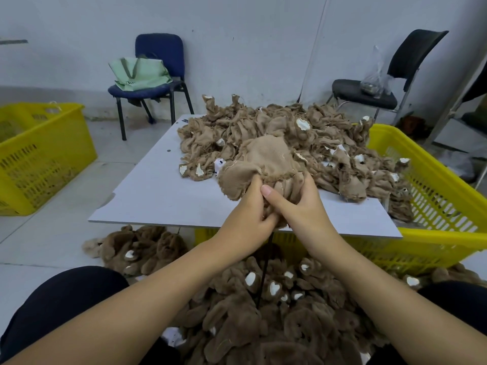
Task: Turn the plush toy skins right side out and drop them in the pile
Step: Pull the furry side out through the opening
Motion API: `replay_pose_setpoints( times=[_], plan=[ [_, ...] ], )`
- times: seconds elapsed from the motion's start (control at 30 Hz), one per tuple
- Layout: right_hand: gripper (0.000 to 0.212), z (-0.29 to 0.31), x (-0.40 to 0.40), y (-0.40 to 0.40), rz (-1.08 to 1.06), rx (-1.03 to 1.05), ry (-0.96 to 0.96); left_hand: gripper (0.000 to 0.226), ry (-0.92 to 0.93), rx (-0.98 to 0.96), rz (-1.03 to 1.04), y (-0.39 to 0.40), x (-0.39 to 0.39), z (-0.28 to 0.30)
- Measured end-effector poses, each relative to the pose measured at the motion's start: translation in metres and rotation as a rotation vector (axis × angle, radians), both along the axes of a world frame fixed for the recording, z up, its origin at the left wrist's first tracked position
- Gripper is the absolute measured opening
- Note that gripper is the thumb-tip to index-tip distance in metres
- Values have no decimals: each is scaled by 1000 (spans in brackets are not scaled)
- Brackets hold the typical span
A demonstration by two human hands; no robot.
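I hold one tan plush toy skin (266,162), inside out with its woven backing showing, above the near part of the white board (158,196). My left hand (247,209) grips its lower edge with curled fingers. My right hand (297,201) grips the bunched fabric beside it, thumb pointing left. Behind lies a heap of inside-out skins (290,125) across the board. A pile of darker brown furry skins (263,306), right side out, covers the floor between my knees.
The board rests on a yellow crate (434,185) at the right. Another yellow crate (39,154) stands on the floor at the left. A blue chair (158,48) carrying a green bag and a black chair (411,51) stand by the wall.
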State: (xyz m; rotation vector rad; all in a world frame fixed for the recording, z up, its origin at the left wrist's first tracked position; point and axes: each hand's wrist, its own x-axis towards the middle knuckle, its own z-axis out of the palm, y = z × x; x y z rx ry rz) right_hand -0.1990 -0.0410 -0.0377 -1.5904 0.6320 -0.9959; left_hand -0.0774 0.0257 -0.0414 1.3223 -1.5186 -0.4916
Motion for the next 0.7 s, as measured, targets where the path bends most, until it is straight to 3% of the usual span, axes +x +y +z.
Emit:
replay_pose_setpoints(
  times=[0.17,0.23,0.3,0.33,0.4,0.47,0.53,0.6,0.7],
  plan=[
    [32,-13,8,2,-87,-91,100,25,37,144,-44,3,-2,-5],
    [36,-18,8,5,-96,-118,106,9,-234,309,9,6,9,1],
    [37,-23,7,9,-86,-136,123,30,-687,334,114,9,27,11],
    [37,-26,7,11,-79,-126,121,38,-856,236,148,10,35,16],
    [37,-31,8,13,-80,-96,94,42,-968,-40,80,14,48,29],
    [40,-35,8,13,-51,-76,67,32,-879,-283,-14,17,52,35],
    [49,-38,9,13,2,-68,63,25,-676,-408,83,12,43,33],
    [57,-41,9,11,22,-73,74,46,-495,-293,201,3,29,27],
    [59,-47,11,10,-11,-127,78,64,-415,-26,94,-6,19,11]
  ],
)
